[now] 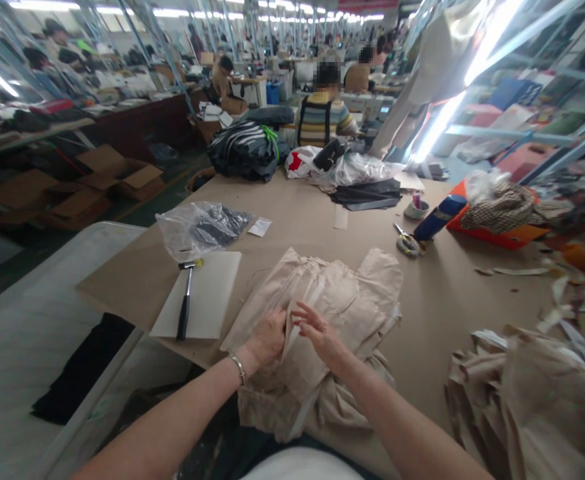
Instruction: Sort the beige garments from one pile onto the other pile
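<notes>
Beige garment [322, 300] under both hands | left grip [268, 337] clamped on fold | right grip [317, 330] apart, fingers resting

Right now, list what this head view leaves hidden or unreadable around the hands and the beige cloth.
- Left hand: fingertips tucked into a fold of the beige garment, so its grip is hidden.
- Garment's near end: hangs over the table edge, behind both forearms.
- Right hand: fingers spread on the cloth; whether it pinches anything cannot be told.
- Clear plastic bag: dark contents blurred.
- Second beige pile: cut off by the frame's edge.
</notes>
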The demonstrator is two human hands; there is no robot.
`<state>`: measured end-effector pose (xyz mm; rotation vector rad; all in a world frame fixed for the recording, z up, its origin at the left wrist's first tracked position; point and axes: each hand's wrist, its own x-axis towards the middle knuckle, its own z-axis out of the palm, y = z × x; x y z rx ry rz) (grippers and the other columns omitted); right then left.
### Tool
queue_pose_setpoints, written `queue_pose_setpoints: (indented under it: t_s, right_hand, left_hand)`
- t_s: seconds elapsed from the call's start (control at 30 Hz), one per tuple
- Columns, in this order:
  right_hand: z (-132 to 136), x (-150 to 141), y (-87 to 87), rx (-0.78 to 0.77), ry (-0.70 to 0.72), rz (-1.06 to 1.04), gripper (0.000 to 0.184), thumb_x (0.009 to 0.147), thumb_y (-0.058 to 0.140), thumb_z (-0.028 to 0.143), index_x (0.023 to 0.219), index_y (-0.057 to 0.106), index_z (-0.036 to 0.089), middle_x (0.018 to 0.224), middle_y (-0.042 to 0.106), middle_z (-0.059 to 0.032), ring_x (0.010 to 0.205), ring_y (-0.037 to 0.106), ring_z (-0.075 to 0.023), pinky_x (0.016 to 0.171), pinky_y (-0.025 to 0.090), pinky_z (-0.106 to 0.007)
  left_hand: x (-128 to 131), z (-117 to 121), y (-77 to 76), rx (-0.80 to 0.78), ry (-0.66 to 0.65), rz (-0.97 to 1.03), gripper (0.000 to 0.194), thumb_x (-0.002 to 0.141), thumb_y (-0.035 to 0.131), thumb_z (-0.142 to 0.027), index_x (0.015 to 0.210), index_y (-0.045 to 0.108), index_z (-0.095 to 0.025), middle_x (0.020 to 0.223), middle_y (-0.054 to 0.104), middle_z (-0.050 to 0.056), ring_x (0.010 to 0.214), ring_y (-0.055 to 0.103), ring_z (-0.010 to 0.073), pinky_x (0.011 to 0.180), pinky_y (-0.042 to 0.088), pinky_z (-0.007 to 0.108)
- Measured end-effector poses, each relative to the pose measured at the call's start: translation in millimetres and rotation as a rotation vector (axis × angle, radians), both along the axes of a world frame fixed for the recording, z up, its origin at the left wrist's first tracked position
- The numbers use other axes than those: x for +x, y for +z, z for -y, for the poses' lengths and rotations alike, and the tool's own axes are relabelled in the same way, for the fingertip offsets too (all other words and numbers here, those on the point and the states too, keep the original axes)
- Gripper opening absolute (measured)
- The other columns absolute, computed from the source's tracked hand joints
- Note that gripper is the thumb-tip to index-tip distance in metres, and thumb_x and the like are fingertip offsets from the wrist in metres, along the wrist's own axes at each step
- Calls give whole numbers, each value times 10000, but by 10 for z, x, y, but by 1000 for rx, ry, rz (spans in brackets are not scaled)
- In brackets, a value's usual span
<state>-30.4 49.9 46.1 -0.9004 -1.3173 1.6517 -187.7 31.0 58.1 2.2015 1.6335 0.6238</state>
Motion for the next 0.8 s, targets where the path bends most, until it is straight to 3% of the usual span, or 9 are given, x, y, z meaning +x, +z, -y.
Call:
queue_pose_setpoints:
  t_s: [0.07,0.13,0.23,0.3,0.4,0.5,0.6,0.7,0.8]
  right_hand:
    - [-67,-98,-45,35,-82,37,490,709,610,338,1176,540,209,1162,605,-75,1036,572,-181,879,456,-314]
    - [-125,-176,-114,55,-143,83,417,785,528,405,1138,548,185,1135,611,-91,1028,582,-189,866,474,-328]
    - [-196,-204,-193,119,-138,149,422,861,393,474,1092,566,166,1047,638,-102,950,612,-202,794,508,-344]
    - [-272,-146,-202,208,-151,239,405,871,375,451,1059,584,161,1014,640,-108,946,607,-215,819,496,-376]
    - [-450,-8,-140,387,-144,428,282,842,433,305,998,619,161,1008,623,-115,993,564,-238,925,424,-446]
    - [-610,34,-5,612,66,610,308,764,482,102,1012,648,180,1152,583,-108,1189,450,-251,1047,313,-446]
    - [-660,-66,155,1105,424,1030,475,779,436,14,1210,559,168,1340,458,-119,1337,273,-271,1085,261,-451]
    - [-657,-184,262,1455,623,1300,381,870,388,74,1231,506,103,1284,476,-156,1225,392,-264,999,364,-391]
    - [-696,-260,281,1452,672,1348,306,907,359,104,1160,531,104,1186,532,-147,1075,484,-236,905,403,-349]
  left_hand:
    - [37,8,17,-35,-41,138,220,826,523,-255,1018,572,-160,1001,613,93,937,569,196,840,445,317]
    - [126,9,-24,-54,10,137,328,776,592,-317,1056,557,-149,1019,613,101,933,576,212,828,447,328]
    - [187,-56,-100,-67,141,125,263,824,500,-260,1031,585,-123,965,639,124,882,599,218,785,447,333]
    - [64,-154,-84,-90,140,252,219,832,430,-177,929,622,-134,871,664,94,820,612,188,742,450,298]
    - [-416,-357,57,-58,207,428,163,798,469,-170,808,631,-152,795,667,44,786,610,162,729,456,265]
    - [-1004,-523,222,36,437,387,240,756,534,-178,977,616,-131,851,661,56,770,608,174,723,474,288]
    - [-1303,-492,296,305,560,265,288,760,567,-208,1029,593,-109,969,638,113,880,597,214,809,477,346]
    - [-1193,-216,276,515,408,288,188,821,511,-205,979,593,-143,985,625,95,941,586,197,853,472,326]
    - [-896,169,215,519,192,402,154,836,478,-153,942,589,-163,943,631,61,886,592,152,819,474,268]
